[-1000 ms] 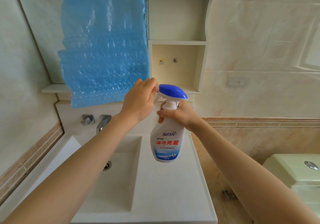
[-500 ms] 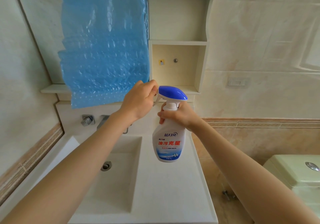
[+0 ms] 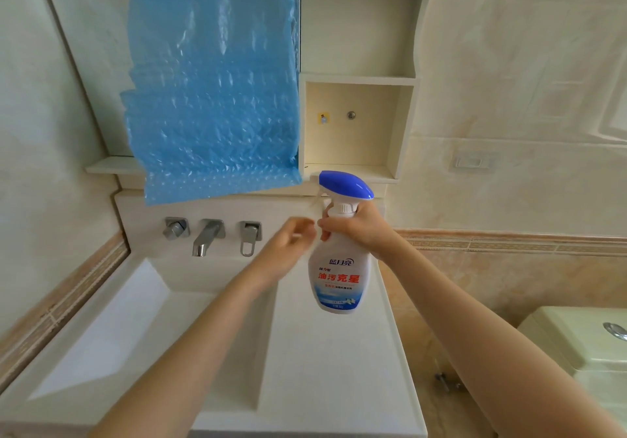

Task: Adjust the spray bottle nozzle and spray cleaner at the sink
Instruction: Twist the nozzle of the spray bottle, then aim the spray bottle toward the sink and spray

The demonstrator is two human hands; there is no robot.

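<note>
Holding the spray bottle (image 3: 337, 268) upright in my right hand (image 3: 359, 225), I have my fingers wrapped round its neck just under the white collar, with the blue spray head (image 3: 346, 185) above my knuckles and its nozzle (image 3: 321, 180) pointing left toward the mirror side. The bottle hangs in the air over the counter (image 3: 322, 353), to the right of the sink (image 3: 142, 329) basin, its label facing me. My left hand (image 3: 288, 247) is beside the bottle, just left of its shoulder, fingers loosely curled and holding nothing; it is blurred, so I cannot tell whether a fingertip touches my right hand or the plastic. The faucet (image 3: 207, 236) and its two handles sit on the back ledge above the basin, well left of the bottle. A sheet of blue bubble wrap (image 3: 213, 81) covers the mirror above them. A toilet tank (image 3: 576, 346) shows at the lower right edge.
</note>
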